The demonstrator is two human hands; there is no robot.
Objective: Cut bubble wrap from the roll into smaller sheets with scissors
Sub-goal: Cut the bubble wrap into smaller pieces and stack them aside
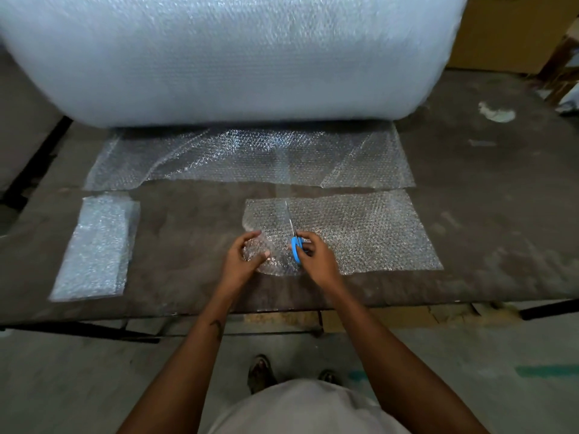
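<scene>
So we've got a cut sheet of bubble wrap (360,233) lying flat on the table (485,189), right in front of us. Our left hand (242,261) is pinching the sheet's near-left corner, curled up off the table. Our right hand (316,256) grips the blue-handled scissors (294,238), blades pointing away across the sheet. The big roll (232,54) sits behind, well apart from both hands, and a stack of cut sheets (97,249) lies off to the left. No writing we can read anywhere.

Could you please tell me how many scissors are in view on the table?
1: the blue-handled scissors in the right hand, blades across the bubble wrap sheet. Others may be hidden.
</scene>
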